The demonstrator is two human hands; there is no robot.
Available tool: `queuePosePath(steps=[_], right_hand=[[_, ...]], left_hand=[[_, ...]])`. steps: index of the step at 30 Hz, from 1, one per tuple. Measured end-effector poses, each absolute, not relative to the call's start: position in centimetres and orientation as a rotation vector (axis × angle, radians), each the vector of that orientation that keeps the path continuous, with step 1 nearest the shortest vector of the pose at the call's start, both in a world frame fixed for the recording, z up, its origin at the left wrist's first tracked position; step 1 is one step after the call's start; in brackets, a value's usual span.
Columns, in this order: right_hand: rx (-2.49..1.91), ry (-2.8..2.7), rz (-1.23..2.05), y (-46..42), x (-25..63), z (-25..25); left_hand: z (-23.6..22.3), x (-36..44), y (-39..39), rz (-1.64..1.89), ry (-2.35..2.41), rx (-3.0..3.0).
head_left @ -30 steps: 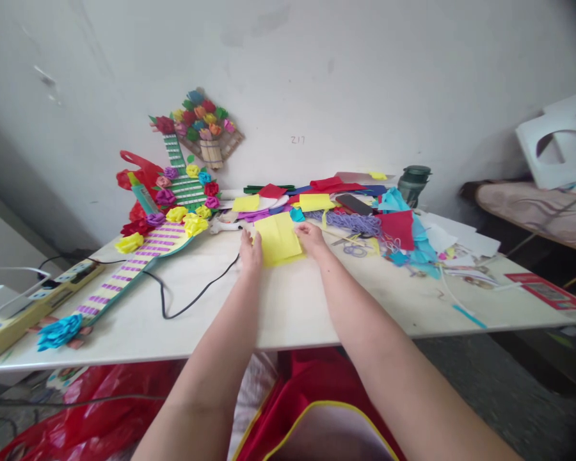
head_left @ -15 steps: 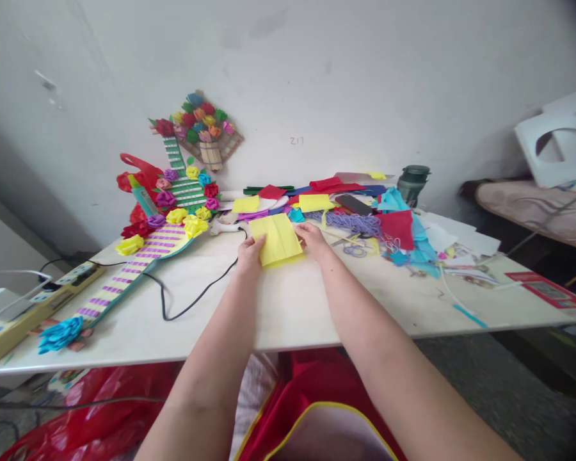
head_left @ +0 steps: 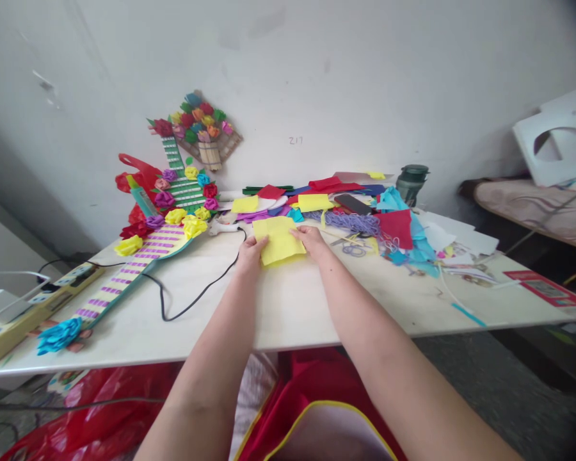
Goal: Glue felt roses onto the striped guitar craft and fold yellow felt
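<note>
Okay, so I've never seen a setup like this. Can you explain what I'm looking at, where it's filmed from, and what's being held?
There is no robot here. You are seeing a person's own two bare arms, through a camera worn on the head that looks forward and down.

The left hand and right hand hold a yellow sheet between them, over a pale table.

To the left lies a striped decoration trimmed with crafted flowers, near a power strip. Toward the back and right are colored sheets, purple strings, a dark phone and a green bottle. I can't tell whether the sheets are paper or cloth.
</note>
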State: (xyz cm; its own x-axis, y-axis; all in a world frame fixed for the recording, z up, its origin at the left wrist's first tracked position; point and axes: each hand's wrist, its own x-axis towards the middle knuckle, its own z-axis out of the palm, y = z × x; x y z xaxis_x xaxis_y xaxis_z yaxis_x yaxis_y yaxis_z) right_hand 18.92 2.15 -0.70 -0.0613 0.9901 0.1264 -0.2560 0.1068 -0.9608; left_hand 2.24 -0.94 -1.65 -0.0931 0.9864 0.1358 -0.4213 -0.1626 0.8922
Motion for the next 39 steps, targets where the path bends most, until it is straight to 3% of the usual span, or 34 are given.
queuePosePath(steps=[10, 25, 39], right_hand=[[-0.903, -1.141, 1.221, 2.6, 19.3, -1.1], [-0.884, -1.136, 1.379, 1.4, 18.9, -0.1], [-0.802, -1.199, 1.502, 1.8, 19.7, -0.9]], left_hand=[[-1.7, 2.1, -0.8, 1.531, 0.888, 0.989], [-1.8, 2.3, -0.3, 1.646, 0.966, 0.937], [-1.8, 2.3, -0.7, 1.516, 0.952, 1.035]])
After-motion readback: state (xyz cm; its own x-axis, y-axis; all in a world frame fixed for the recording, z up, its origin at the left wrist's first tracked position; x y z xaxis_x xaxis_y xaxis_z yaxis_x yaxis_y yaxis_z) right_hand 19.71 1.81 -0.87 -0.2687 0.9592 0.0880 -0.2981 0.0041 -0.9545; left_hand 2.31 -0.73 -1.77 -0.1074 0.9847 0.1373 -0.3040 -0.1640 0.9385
